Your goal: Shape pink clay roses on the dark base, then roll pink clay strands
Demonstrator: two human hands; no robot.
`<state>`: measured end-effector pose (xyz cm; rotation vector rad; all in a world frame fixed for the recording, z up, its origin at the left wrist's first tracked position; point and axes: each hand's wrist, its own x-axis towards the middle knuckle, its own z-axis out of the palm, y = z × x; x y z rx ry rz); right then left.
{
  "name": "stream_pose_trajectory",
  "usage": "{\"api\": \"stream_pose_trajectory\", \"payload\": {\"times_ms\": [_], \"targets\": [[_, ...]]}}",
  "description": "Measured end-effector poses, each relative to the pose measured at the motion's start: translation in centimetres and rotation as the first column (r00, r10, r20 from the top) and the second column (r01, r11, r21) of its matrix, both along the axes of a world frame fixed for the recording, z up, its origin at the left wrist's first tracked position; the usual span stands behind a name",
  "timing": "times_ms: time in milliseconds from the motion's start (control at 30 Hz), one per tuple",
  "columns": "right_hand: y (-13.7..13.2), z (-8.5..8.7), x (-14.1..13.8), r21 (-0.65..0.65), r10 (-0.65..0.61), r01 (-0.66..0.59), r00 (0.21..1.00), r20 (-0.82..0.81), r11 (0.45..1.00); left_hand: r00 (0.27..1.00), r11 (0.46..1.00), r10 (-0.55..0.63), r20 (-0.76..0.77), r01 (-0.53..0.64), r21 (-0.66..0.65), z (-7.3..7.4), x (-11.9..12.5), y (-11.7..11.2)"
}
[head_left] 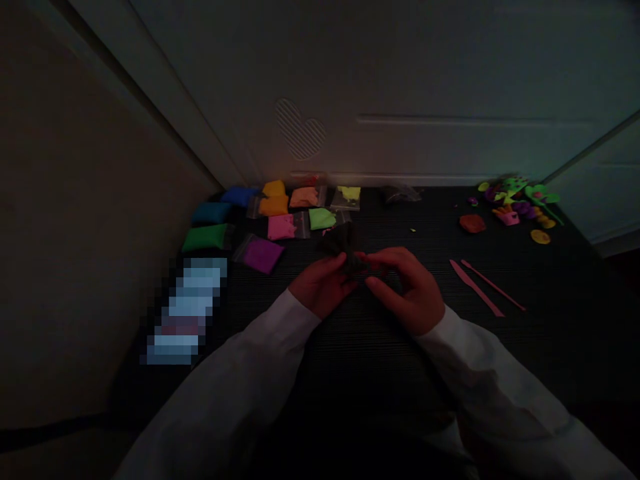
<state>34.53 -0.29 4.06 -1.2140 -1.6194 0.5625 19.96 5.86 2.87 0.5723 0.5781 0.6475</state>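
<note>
Over the middle of the dark table, my left hand (pixel 323 287) is closed around a dark lump, apparently modelling clay (pixel 354 262). Its wider, floppy-looking upper part rises above my left thumb, but the dim light hides the exact shape. My right hand (pixel 413 290) meets the lump from the right, index finger and thumb curled in a pinch at its edge. Just behind the lump lie bags of light green clay (pixel 323 219) and pink clay (pixel 281 227). A purple clay bag (pixel 263 255) is to the left of my left hand.
Blue (pixel 211 213), green (pixel 205 238) and orange (pixel 274 205) clay packs line the back left. A lit, blurred screen (pixel 187 310) lies at the left. On the right are a pink modelling knife (pixel 476 288), a thin pink stick (pixel 493 285), a reddish disc (pixel 472 223) and colourful clay pieces (pixel 525 209).
</note>
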Motion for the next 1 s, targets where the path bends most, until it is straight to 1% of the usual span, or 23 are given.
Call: {"api": "stream_pose_trajectory", "payload": {"times_ms": [133, 267, 433, 633, 800, 867, 1000], "targets": [[0.08, 0.17, -0.02, 0.038, -0.012, 0.009, 0.997, 0.072, 0.999, 1.0, 1.0, -0.012, 0.014, 0.012, 0.016, -0.1, 0.2, -0.19], [0.1, 0.32, 0.05, 0.074, -0.035, 0.028, 0.994, 0.101, 0.997, 1.0, 1.0, 0.006, 0.015, -0.006, -0.001, -0.43, 0.23, -0.24], [0.03, 0.24, 0.08, 0.066, -0.037, 0.029, 0.992, 0.121, 0.997, 1.0, 1.0, 0.009, -0.03, -0.009, 0.016, -0.55, 0.19, -0.24], [-0.04, 0.16, 0.02, 0.065, -0.003, -0.005, 0.993, 0.122, 0.998, 1.0, 0.999, -0.013, -0.017, 0.014, 0.033, -0.44, 0.09, -0.19], [-0.28, 0.55, 0.0, 0.019, 0.041, -0.043, 0.993, 0.107, 0.999, 0.999, 0.998, 0.051, -0.017, -0.05, 0.031, -0.42, 0.05, -0.07], [-0.35, 0.67, 0.05, 0.004, 0.031, -0.031, 0.995, 0.096, 0.999, 0.997, 0.996, 0.081, -0.015, -0.08, 0.049, -0.41, 0.09, -0.06], [-0.31, 0.64, 0.14, 0.013, -0.029, 0.028, 0.995, 0.091, 1.0, 0.99, 0.982, 0.14, -0.005, -0.138, 0.128, -0.25, 0.23, -0.1]]}}
